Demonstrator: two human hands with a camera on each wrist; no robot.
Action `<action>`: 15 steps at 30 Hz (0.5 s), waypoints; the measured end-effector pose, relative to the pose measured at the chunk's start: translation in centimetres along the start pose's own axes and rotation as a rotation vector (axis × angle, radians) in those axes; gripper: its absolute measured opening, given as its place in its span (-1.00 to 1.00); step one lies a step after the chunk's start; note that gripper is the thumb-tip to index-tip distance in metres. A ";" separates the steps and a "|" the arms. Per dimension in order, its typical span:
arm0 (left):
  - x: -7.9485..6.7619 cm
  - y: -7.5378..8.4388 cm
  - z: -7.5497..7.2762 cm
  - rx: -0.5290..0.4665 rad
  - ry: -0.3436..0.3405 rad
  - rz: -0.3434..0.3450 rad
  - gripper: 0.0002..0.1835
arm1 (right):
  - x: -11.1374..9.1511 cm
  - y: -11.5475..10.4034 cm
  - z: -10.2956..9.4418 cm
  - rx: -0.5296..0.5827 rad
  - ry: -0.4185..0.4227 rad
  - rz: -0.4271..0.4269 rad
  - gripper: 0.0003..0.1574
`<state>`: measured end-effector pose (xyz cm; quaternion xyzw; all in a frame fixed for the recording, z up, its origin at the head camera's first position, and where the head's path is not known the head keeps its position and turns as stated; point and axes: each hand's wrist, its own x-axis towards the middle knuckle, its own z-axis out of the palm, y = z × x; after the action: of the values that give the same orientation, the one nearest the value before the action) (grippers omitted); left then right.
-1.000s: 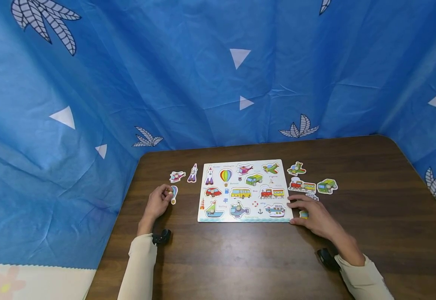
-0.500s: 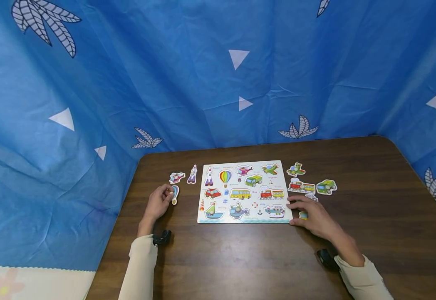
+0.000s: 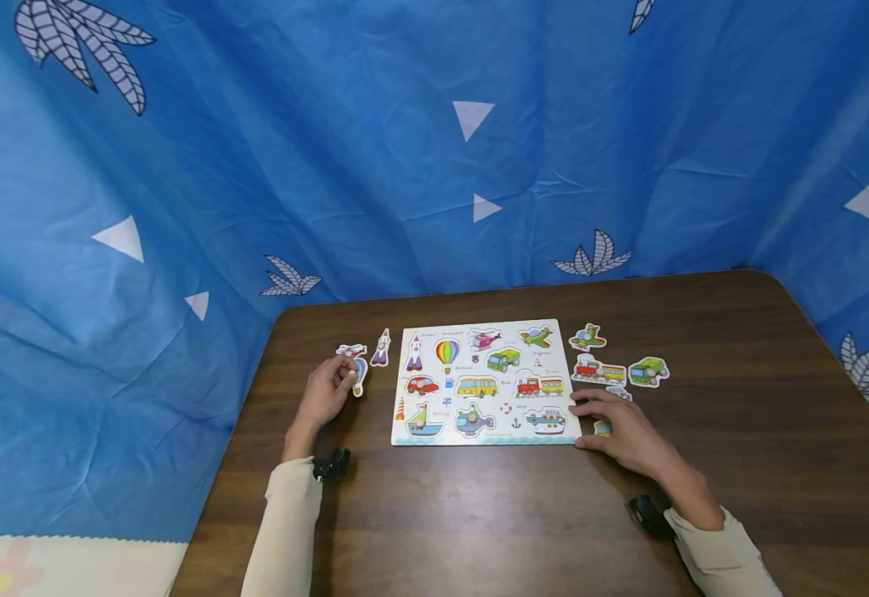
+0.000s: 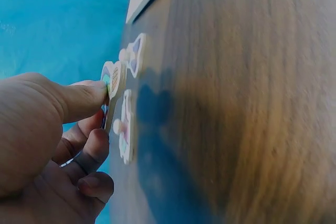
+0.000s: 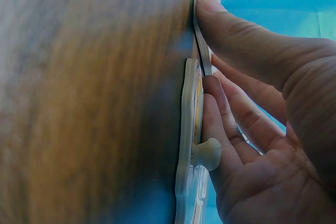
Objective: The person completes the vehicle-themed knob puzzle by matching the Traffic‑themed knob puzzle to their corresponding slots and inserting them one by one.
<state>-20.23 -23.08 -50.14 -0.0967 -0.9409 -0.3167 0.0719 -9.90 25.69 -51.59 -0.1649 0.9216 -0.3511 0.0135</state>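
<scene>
My left hand (image 3: 322, 396) pinches a hot-air balloon puzzle piece (image 3: 361, 378) between thumb and fingers; the left wrist view shows this piece (image 4: 118, 81) raised off the table. Close by lie a helicopter piece (image 3: 351, 351), partly covered by the hand and balloon, and a rocket piece (image 3: 381, 348). My right hand (image 3: 628, 435) touches the right edge of the white puzzle board (image 3: 449, 428) with thumb and fingertips, fingers loosely bent. Beneath that palm is a knobbed piece (image 5: 187, 135), mostly hidden from the head view.
Right of the board lie a plane piece (image 3: 588, 337), a train piece (image 3: 600, 371), a green truck piece (image 3: 648, 372) and a partly hidden white piece (image 3: 618, 392). All sit on a brown wooden table (image 3: 479, 522). A blue curtain (image 3: 375, 166) hangs behind it.
The left hand has lifted the balloon piece and moved slightly right and away from the body, now overlapping the helicopter piece. My right hand keeps its place at the board's edge.
</scene>
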 end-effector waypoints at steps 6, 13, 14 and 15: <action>0.7 0.9 0.3 -0.031 -0.019 0.010 -0.89 | -0.1 0.1 0.0 -0.007 0.012 -0.016 -0.44; 1.7 2.0 0.6 -0.026 -0.080 -0.023 -0.91 | -0.1 0.1 -0.1 -0.007 0.004 -0.010 -0.43; 1.8 2.3 0.7 -0.027 -0.092 -0.031 -0.91 | -0.1 0.1 -0.1 -0.009 0.005 -0.011 -0.44; 1.9 2.5 0.8 -0.026 -0.104 -0.031 -0.91 | -0.1 0.1 -0.1 -0.010 0.005 -0.011 -0.44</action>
<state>-21.59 -20.37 -48.89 -0.0993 -0.9405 -0.3246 0.0165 -9.84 25.84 -51.58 -0.1691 0.9225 -0.3469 0.0082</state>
